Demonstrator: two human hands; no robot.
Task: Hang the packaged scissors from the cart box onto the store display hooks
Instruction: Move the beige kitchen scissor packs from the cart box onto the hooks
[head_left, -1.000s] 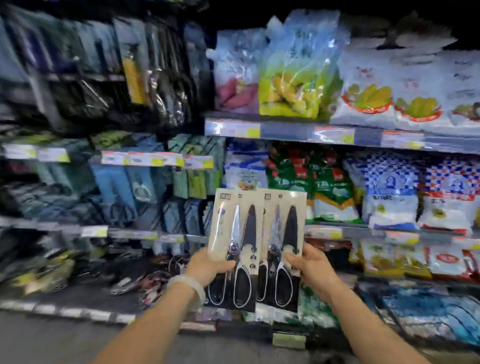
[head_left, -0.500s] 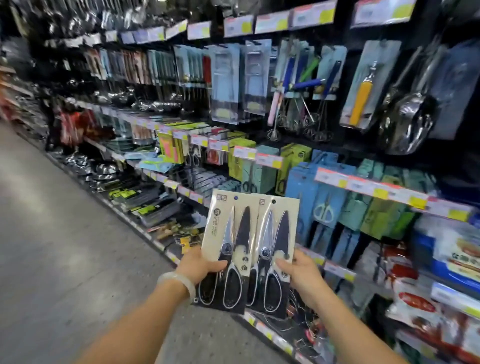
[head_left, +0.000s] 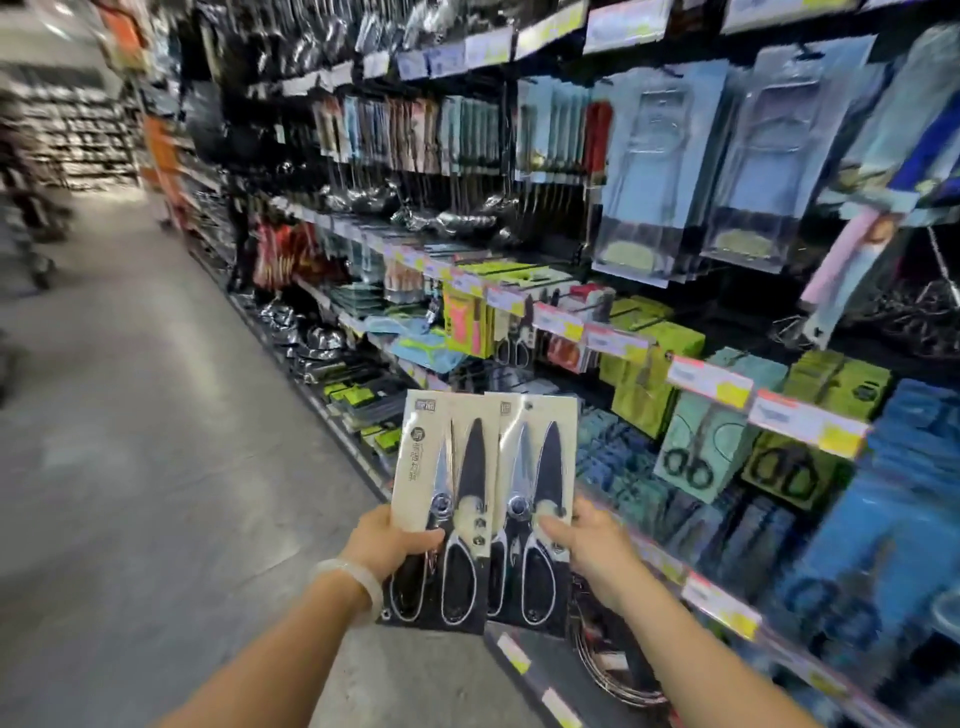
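Note:
I hold two packaged scissors side by side in front of me. The left pack (head_left: 441, 483) has a cream card and black-handled scissors; my left hand (head_left: 387, 543), with a white bracelet at the wrist, grips its left edge. My right hand (head_left: 587, 545) grips the right pack (head_left: 535, 478) at its right edge, thumb across the front. Both packs stand upright, clear of the display. Packs of scissors (head_left: 696, 452) hang on display hooks to the right at about the same height. The cart box is out of view.
A long shelf wall of hanging kitchen tools (head_left: 649, 171) and price tags (head_left: 709, 382) runs along the right into the distance. A grey aisle floor (head_left: 130, 415) lies to the left. A blurred cart (head_left: 31, 244) stands at far left.
The view has swung left, from the food-bag shelves to the hanging utensil and scissors section and down the aisle. Both hands keep the same hold on the two packs.

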